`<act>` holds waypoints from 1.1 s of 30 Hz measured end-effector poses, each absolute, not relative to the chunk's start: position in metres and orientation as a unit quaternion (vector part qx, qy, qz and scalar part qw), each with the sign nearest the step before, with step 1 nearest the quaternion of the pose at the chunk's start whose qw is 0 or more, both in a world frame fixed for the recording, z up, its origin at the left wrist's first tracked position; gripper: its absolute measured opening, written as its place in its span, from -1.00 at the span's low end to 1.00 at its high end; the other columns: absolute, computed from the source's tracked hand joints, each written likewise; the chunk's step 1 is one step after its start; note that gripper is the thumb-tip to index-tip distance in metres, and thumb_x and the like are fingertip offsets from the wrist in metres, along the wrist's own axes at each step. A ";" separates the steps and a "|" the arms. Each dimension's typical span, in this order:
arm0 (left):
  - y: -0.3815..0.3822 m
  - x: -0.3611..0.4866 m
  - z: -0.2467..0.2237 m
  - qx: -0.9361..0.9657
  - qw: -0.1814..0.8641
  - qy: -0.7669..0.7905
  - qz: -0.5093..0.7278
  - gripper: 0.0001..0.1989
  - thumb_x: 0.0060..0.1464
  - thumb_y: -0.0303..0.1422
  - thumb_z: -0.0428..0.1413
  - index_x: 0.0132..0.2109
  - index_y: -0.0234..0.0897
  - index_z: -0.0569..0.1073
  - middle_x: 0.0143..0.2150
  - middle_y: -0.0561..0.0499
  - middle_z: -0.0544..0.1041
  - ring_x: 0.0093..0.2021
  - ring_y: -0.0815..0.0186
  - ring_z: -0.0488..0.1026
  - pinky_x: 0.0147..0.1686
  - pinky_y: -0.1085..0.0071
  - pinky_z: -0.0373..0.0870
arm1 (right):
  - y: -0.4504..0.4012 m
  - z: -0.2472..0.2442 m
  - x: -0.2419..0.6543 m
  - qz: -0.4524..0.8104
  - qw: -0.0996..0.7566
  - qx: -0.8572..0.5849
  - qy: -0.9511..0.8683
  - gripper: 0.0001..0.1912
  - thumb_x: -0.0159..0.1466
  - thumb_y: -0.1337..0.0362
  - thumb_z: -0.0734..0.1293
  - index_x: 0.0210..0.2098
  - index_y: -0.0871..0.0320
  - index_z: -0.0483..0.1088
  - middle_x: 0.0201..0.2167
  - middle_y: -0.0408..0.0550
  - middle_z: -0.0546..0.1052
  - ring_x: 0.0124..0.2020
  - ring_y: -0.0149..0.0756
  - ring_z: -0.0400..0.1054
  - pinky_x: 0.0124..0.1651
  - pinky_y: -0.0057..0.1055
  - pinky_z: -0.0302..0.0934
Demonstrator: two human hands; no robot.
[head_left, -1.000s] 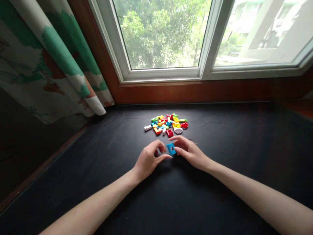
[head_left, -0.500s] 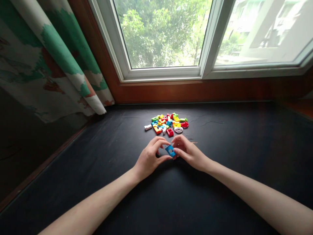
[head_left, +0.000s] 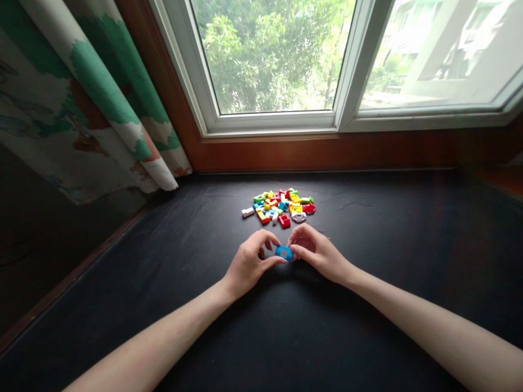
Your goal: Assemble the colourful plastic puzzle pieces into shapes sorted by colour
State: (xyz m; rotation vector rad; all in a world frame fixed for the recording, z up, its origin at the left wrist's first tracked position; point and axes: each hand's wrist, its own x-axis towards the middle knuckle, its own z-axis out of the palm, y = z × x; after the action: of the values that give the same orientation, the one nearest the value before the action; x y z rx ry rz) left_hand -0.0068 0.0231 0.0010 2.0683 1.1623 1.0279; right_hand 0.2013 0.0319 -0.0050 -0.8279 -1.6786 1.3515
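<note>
Between my two hands is a small blue piece with a pale patch in its middle. My left hand pinches its left side between thumb and fingers. On the other side, my right hand grips the piece's right end with thumb and curled fingers. Just beyond the hands lies a pile of small plastic pieces in several colours, among them a red piece, a white oval piece and an orange piece. A white piece sits at the pile's left edge.
The pieces lie on a black surface. Behind it stands a window with a white frame above a brown wooden sill. A patterned curtain hangs at the left, its lower end reaching the surface's back left corner.
The blue piece has turned between my fingers, from tilted down to the right to nearly level. Both hands have shifted only slightly.
</note>
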 end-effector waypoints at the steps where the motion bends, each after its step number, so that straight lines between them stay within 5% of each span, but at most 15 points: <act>1: 0.023 -0.007 0.001 0.767 0.275 0.434 0.384 -0.77 0.02 -0.32 0.31 -0.21 -0.25 0.44 -0.26 0.03 0.51 -0.31 0.30 0.45 -0.32 0.40 0.42 | 0.032 -0.005 0.201 0.534 0.406 -0.329 -0.665 -0.71 0.29 0.03 0.37 -0.22 0.09 0.28 -0.31 -0.13 0.41 -0.32 -0.30 0.40 -0.23 -0.34 0.34; 20: 0.023 -0.005 0.002 0.749 0.297 0.421 0.418 -0.77 0.02 -0.32 0.31 -0.26 -0.26 0.40 -0.25 0.04 0.46 -0.35 0.35 0.43 -0.37 0.43 0.39 | 0.031 -0.004 0.201 0.542 0.387 -0.326 -0.671 -0.71 0.26 0.05 0.39 -0.19 0.07 0.30 -0.30 -0.13 0.44 -0.30 -0.28 0.41 -0.16 -0.32 0.34; 33: 0.024 -0.006 0.006 0.749 0.297 0.452 0.384 -0.78 0.23 -0.20 0.12 -0.14 -0.26 0.50 -0.28 0.01 0.60 -0.33 0.29 0.51 -0.31 0.41 0.43 | 0.030 -0.006 0.201 0.494 0.411 -0.344 -0.685 -0.76 0.25 0.17 0.39 -0.16 0.07 0.29 -0.24 -0.11 0.45 -0.24 -0.28 0.40 -0.17 -0.35 0.34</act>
State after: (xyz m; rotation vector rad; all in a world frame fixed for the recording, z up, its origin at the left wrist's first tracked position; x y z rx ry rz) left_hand -0.0056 0.0240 0.0062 1.9899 1.2012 1.0195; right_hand 0.2011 0.0300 -0.0065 -0.8660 -1.7234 1.2430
